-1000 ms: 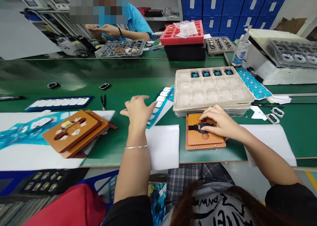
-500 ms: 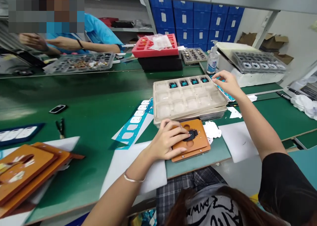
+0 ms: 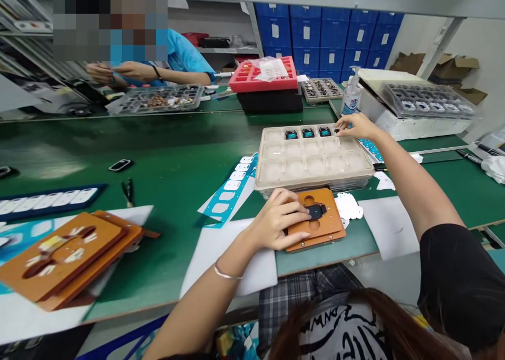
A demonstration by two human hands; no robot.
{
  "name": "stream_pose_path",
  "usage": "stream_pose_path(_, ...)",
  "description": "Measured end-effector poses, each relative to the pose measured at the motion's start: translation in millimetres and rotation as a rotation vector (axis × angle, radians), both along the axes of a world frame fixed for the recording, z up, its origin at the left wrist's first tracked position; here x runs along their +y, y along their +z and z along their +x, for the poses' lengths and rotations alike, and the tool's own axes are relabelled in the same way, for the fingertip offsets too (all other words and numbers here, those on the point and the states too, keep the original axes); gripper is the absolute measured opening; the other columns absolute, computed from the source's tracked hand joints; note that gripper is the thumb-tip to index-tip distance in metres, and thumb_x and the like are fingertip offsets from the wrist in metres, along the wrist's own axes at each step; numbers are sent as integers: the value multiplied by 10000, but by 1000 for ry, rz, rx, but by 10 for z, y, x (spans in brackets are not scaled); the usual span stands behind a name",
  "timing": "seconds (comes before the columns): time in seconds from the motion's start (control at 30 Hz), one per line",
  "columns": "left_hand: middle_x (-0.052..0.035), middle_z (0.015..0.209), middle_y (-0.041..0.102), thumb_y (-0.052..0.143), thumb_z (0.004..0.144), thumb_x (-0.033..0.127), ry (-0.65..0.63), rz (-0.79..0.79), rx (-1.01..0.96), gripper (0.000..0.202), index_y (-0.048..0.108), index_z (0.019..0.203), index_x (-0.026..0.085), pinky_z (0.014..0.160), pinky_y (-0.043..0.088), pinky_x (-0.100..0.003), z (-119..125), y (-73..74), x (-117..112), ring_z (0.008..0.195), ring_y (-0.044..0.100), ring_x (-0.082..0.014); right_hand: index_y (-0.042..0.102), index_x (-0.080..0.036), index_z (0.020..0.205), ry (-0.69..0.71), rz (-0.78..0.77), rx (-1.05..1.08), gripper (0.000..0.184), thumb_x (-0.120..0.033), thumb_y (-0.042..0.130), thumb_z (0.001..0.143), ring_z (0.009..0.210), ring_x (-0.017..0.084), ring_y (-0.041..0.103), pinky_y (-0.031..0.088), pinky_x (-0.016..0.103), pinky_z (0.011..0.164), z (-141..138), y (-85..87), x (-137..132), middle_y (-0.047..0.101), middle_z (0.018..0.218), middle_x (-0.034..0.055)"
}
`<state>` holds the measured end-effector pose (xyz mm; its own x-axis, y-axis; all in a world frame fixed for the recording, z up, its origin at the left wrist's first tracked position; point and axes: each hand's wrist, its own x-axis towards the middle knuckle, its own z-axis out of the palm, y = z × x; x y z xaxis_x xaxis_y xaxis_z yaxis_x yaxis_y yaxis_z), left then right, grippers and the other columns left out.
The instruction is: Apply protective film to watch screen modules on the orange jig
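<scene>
Left hand (image 3: 276, 218) lying on black part (image 3: 316, 211), fingers over it, can't tell if gripping. Orange jig (image 3: 329, 224) right under hand. Right hand (image 3: 357, 127) on far corner of beige tray (image 3: 315, 177), grip unclear. Risk: uneven pressure shifts part; sleeve or wrist bumps tray.
</scene>
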<state>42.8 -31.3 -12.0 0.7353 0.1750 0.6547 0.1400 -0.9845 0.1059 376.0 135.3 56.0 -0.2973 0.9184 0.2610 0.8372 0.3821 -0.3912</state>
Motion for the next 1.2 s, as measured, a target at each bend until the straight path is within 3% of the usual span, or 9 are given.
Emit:
stream_pose_path(0.1, -36, 932, 773, 630, 915, 401, 6, 16, 6, 236, 672, 1042, 207, 786, 431, -411, -2, 5, 7, 893, 587, -238, 753, -151, 923, -26, 43, 87, 285, -380, 771, 755, 884, 254, 690, 527, 383, 814, 38, 33, -143, 745, 870, 82)
stream_pose_path(0.2, -34, 912, 773, 627, 915, 384, 22, 31, -17, 206, 670, 1029, 218, 769, 459, -407, 8, -4, 14, 883, 607, -238, 725, -178, 1007, -43, 180, 262, 290, -424, 654, 872, 984, 234, 667, 531, 387, 860, -113, 59, -500, 721, 1018, 85)
stream_pose_path(0.27, -38, 907, 770, 632, 920, 355, 76, 21, -100, 185, 665, 1045, 221, 743, 492, -388, 27, -18, 9, 862, 619, -226, 700, -208, 1066, 58, 204, 605, 306, -445, 665, 877, 951, 190, 663, 552, 335, 806, -343, 36, -844, 698, 1052, 56)
stream_pose_path(0.4, -69, 943, 749, 732, 863, 444, 248, -79, -363, 466, 597, 1239, 205, 716, 566, -348, 76, -53, -38, 822, 664, -196, 693, -222, 1007, 311, -334, 1018, 382, -547, 746, 814, 704, 101, 636, 560, 235, 597, -877, -158, -1525, 680, 948, 14)
stream_pose_path(0.5, -80, 950, 731, 763, 815, 504, 291, -151, -481, 663, 525, 1344, 185, 716, 593, -325, 103, -75, -82, 817, 699, -187, 691, -219, 989, 333, -588, 1129, 333, -497, 764, 821, 585, 56, 611, 567, 211, 569, -1112, -320, -1805, 671, 896, -13)
stream_pose_path(0.6, -66, 938, 728, 776, 827, 421, 281, -160, -508, 519, 586, 1256, 199, 704, 589, -304, 112, -83, -106, 807, 696, -170, 688, -214, 985, 293, -620, 1192, 300, -430, 794, 805, 596, 64, 642, 593, 216, 594, -1190, -400, -1880, 678, 889, -14)
stream_pose_path(0.73, -17, 863, 718, 807, 815, 260, 282, -54, -557, 408, 618, 1175, 221, 655, 567, -275, 121, -74, -113, 749, 667, -137, 677, -213, 919, 191, -575, 1281, 315, -345, 875, 714, 774, 107, 700, 617, 242, 740, -1233, -430, -1906, 706, 895, -5)
stream_pose_path(0.93, -7, 781, 692, 644, 920, 105, 179, 181, -517, 136, 665, 1018, 198, 636, 528, -288, 122, -57, -138, 745, 613, -137, 662, -244, 990, 230, -728, 1345, 412, -222, 909, 661, 922, 126, 722, 587, 271, 889, -1327, -404, -2048, 758, 976, -1)
stream_pose_path(1.2, -17, 824, 614, 648, 921, 119, 210, 272, -513, 120, 721, 929, 215, 658, 455, -309, 128, 12, -182, 812, 487, -160, 611, -259, 1004, 321, -794, 1459, 392, -248, 877, 716, 880, 131, 735, 596, 225, 708, -1352, -382, -2090, 763, 1073, 6)
